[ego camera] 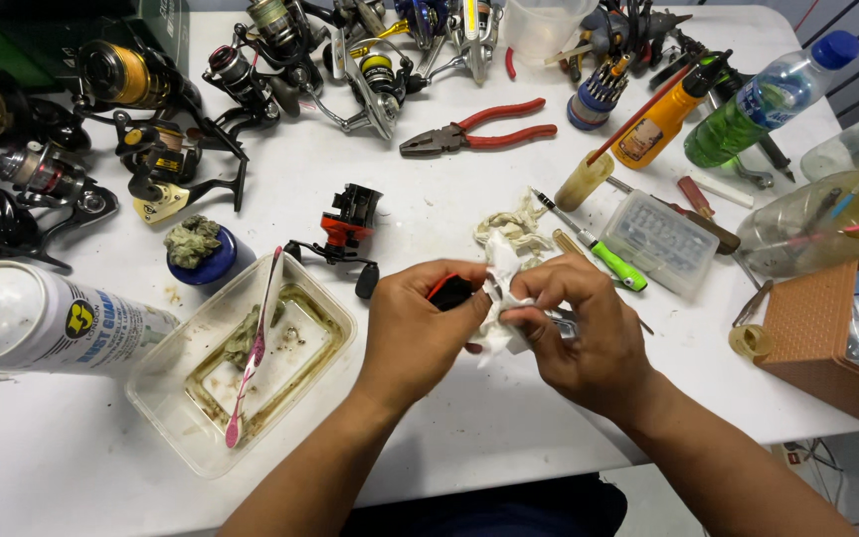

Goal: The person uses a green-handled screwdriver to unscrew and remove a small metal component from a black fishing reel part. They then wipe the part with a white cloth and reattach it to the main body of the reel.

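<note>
White table (509, 418) | left hand (415, 333) grips reel part (449, 291) (axis hidden) | right hand (584, 333) wipes

- A hobby repair bench for fishing gear, set up on a white table (469, 438).
- Fishing reels (251, 70) crowd the ten to twelve o'clock edge, some stripped of parts.
- Red-handled pliers (479, 131) lie at twelve o'clock, with a rack of screwdriver bits (597, 94) at one.
- A spray can (52, 323) lies at nine o'clock.
- A grimy plastic tub (251, 368) holds a pink toothbrush (251, 348) at eight.
</note>
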